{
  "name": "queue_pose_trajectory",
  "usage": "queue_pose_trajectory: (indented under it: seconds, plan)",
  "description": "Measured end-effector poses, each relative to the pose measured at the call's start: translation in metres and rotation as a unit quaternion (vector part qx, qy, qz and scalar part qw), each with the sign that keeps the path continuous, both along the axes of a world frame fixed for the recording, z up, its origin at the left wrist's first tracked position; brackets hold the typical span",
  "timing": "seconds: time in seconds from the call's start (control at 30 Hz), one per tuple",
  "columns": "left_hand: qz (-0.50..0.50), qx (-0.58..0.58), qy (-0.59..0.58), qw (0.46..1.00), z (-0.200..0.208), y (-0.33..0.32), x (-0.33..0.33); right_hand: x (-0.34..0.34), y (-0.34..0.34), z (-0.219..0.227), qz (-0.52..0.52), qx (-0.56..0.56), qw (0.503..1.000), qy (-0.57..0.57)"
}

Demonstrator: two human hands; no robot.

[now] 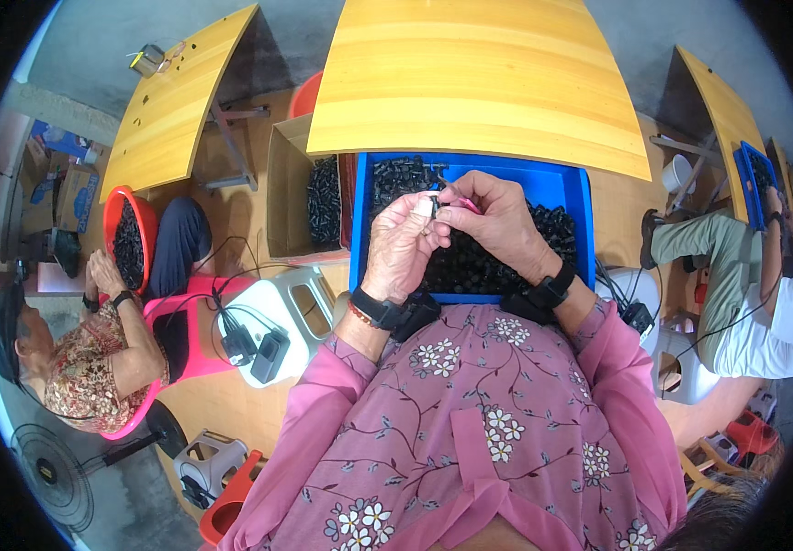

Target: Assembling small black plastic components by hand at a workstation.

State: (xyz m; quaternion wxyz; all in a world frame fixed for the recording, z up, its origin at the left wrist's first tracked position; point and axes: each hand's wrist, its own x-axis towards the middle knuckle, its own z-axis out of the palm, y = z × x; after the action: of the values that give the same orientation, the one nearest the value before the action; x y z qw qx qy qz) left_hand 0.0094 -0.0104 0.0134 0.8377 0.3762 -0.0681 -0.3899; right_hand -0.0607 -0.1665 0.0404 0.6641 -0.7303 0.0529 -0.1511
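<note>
My left hand (398, 246) and my right hand (499, 220) meet above a blue tray (584, 225). Pinched in the left fingertips is a small black part, mostly hidden; something white covers the tip of a finger or thumb there. The right fingers close round a small pink-handled tool (466, 201), its thin end pointing at the black part. Its exact kind is hard to make out. Below both hands, many small black parts (470, 268) fill the tray, which rests against my lap. Each wrist wears a black band.
A yellow wooden table (479, 83) overhangs the tray's far edge. Left of it stands a cardboard box (288, 197) of black parts. A white stool (277, 317) carries black adapters and cables. Co-workers sit at left, beside a red basin (146, 241), and at right, near another blue tray (747, 188).
</note>
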Motion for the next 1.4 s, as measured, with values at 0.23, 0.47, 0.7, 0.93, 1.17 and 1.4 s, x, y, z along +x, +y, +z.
queue_pose_trajectory:
  seconds: [0.23, 0.47, 0.7, 0.93, 1.17, 1.4]
  plan:
    - [0.001, -0.038, 0.009, 0.999, -0.005, -0.002, 0.000, 0.005, -0.002, -0.012, 0.011, 0.044, 0.999, 0.023]
    - [-0.037, -0.059, 0.054, 0.996, -0.003, 0.001, -0.001, 0.003, -0.004, 0.001, 0.045, 0.087, 0.994, 0.057]
    - [-0.070, -0.092, 0.111, 0.987, -0.005, 0.002, 0.002, 0.001, -0.008, -0.004, 0.057, 0.106, 0.990, 0.071]
    - [-0.092, -0.095, 0.115, 0.985, -0.007, 0.003, 0.001, 0.001, -0.011, -0.003, 0.073, 0.076, 0.994, 0.023]
    - [-0.090, -0.114, 0.128, 0.981, -0.011, 0.004, 0.002, -0.004, -0.008, 0.000, 0.033, 0.008, 0.999, 0.031]
    - [-0.037, -0.139, 0.192, 0.971, -0.013, 0.002, 0.004, -0.009, -0.009, -0.010, 0.029, -0.102, 0.994, -0.029]
